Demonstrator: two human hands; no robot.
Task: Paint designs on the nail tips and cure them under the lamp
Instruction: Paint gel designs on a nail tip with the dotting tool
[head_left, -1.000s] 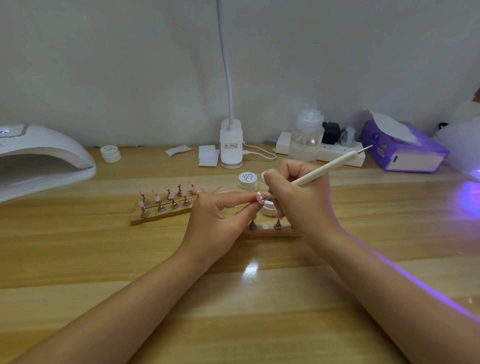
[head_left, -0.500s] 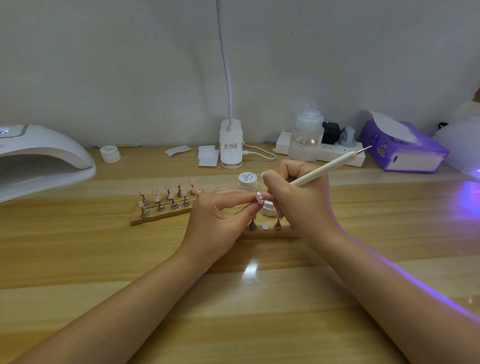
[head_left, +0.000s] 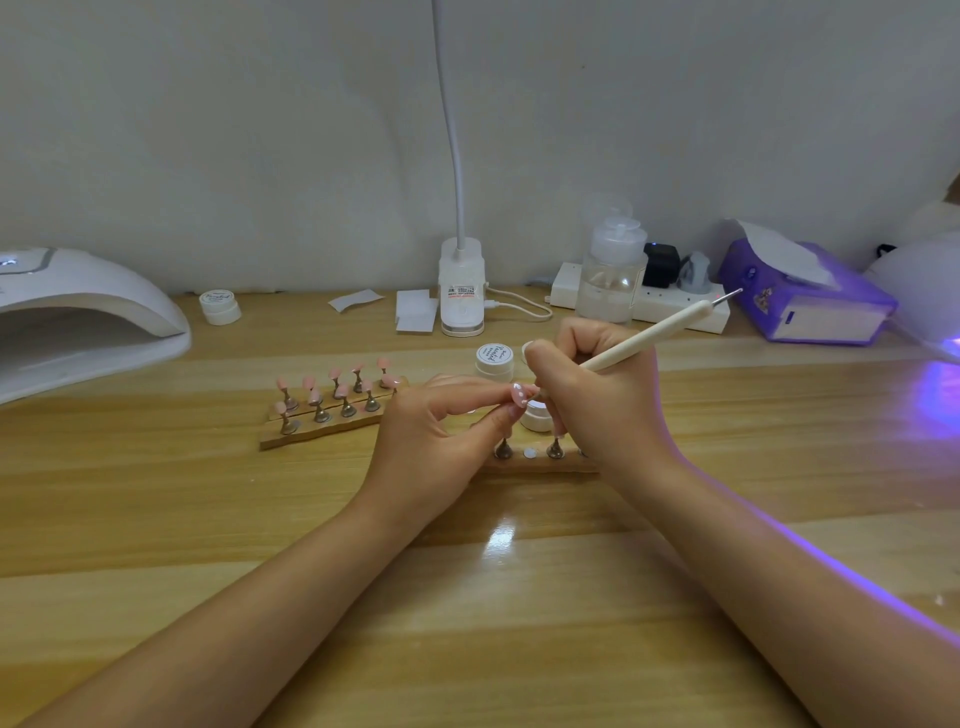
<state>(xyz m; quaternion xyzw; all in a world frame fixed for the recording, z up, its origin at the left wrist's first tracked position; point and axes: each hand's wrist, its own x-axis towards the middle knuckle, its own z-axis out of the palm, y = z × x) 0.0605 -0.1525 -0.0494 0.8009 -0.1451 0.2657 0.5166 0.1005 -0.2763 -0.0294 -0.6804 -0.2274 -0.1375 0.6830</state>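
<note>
Pink nail tip (head_left: 518, 397) sits pinched in the left hand (head_left: 441, 441) fingers; right hand (head_left: 597, 410) fingers grip a dotting pen (head_left: 649, 338), its working end hidden just beside them.

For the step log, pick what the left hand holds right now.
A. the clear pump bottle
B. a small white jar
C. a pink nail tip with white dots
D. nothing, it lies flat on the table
C: the left hand pinches a pink nail tip with white dots, while the right hand holds the dotting pen to it.

Plain grey-white wall (head_left: 208, 130) behind glossy wooden desk (head_left: 156, 519); violet glow (head_left: 940, 395) at right, source probably off-frame.
</note>
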